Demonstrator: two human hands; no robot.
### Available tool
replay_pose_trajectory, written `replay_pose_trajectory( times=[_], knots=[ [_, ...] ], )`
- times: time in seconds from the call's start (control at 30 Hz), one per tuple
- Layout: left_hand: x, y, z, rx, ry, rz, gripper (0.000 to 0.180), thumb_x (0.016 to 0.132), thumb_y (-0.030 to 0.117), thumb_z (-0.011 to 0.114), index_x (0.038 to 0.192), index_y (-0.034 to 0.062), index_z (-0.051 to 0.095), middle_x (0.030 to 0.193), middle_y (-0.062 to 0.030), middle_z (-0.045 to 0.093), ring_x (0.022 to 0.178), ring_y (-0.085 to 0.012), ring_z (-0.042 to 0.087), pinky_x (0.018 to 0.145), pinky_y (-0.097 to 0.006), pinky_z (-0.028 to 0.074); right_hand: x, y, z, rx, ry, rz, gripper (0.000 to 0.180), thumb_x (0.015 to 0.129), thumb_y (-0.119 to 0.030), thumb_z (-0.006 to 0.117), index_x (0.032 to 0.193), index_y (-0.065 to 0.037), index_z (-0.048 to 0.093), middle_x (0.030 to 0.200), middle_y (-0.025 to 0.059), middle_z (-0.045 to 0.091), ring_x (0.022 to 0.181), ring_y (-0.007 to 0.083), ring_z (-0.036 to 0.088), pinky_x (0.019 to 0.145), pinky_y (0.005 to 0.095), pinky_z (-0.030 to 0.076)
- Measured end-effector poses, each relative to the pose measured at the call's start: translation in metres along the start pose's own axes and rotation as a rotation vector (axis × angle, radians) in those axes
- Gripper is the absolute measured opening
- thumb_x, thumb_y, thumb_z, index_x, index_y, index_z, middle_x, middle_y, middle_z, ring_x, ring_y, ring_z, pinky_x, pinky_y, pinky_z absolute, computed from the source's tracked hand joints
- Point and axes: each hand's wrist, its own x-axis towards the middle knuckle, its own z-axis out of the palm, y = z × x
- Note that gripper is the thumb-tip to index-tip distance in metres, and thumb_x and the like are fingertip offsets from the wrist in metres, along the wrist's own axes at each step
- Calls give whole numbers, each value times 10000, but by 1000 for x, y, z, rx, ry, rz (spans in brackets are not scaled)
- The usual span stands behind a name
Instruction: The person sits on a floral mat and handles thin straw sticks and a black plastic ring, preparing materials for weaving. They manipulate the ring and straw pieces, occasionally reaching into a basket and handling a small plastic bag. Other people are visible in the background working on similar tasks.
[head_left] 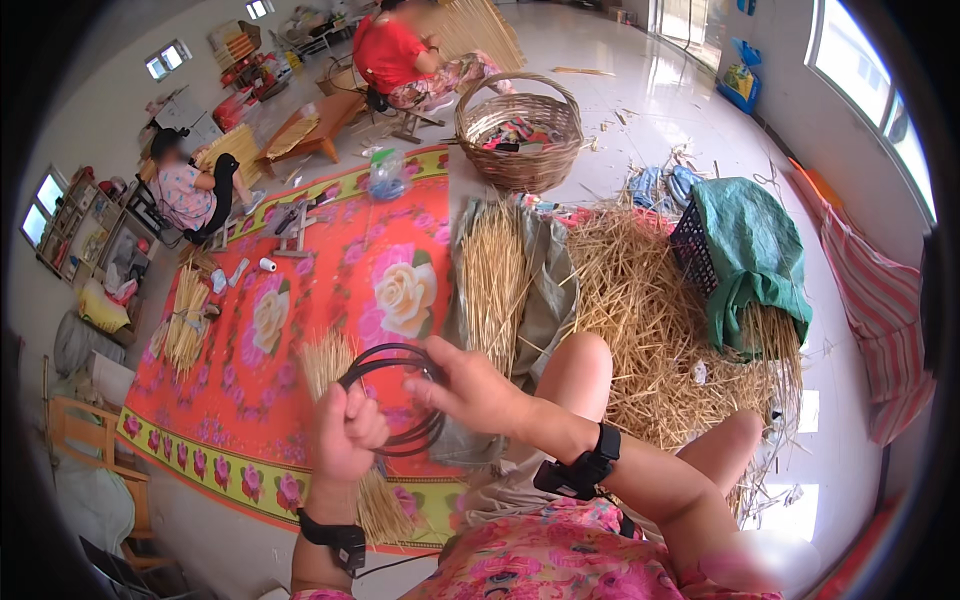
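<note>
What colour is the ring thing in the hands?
The coiled ring is black, best seen in the head view, held between the left hand and right hand.

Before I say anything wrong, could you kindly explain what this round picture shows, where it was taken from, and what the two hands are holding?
The picture comes from a wide-angle camera worn on a person's head, looking down, so straight edges bend near the rim. No machine is involved: the two forearms from the lower edge are the wearer's own, each with a black wrist strap. The left hand is closed in a grip on a dark coiled hoop, and the right hand pinches the same hoop from the other side. The wearer's bare knees show to the right. On the floor lie a red flowered mat, bundles of straw, a loose straw heap, a woven basket and a green cloth over a dark crate. Two other people sit farther back.
</note>
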Motion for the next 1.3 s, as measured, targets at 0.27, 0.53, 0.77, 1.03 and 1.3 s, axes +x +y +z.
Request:
replay_pose_trajectory(
  times=[0.27, 0.53, 0.77, 1.03, 1.3],
  knots=[
    [13, -5, -18, 730, -25, 16, 139, 956, 153, 457, 1015, 28, 472, 880, -64, 536, 805, -142, 544, 747, -280, 464, 2, 7, -2, -522, -82, -71, 227, 891, -199, 506, 956, 8, 437, 723, 216, 591, 660, 396, 606, 557, 454, 486],
    [15, 6, 8, 1167, -119, -45, 203, 917, 157, 552, 982, -35, 545, 800, -68, 601, 799, -118, 575, 717, -272, 465, -4, -4, 11, -641, -122, -260, 226, 849, -187, 545, 940, -6, 446, 600, 143, 588, 560, 337, 617, 486, 416, 493],
    [4, 11, 11, 1094, -22, 142, 206, 941, 179, 519, 864, -12, 524, 663, 3, 495, 599, -77, 439, 545, -227, 377, -9, -3, -1, -376, 13, -322, 318, 831, -291, 650, 916, -34, 483, 626, 155, 573, 610, 370, 587, 536, 417, 459],
    [3, -13, -7, 382, 42, 164, 276, 990, 223, 412, 755, 77, 411, 599, 45, 361, 509, -36, 295, 449, -218, 234, -5, 15, -2, 168, -156, 30, 265, 835, -211, 683, 995, -19, 595, 776, 126, 628, 721, 144, 610, 653, 295, 473],
    [-3, -26, -12, 672, -4, -69, 238, 977, 234, 445, 945, 4, 493, 655, 57, 383, 560, -27, 347, 490, -207, 292, -3, 6, 0, -85, -223, -39, 243, 786, -197, 682, 843, 23, 598, 724, 231, 582, 699, 399, 575, 622, 418, 462]
  ],
)
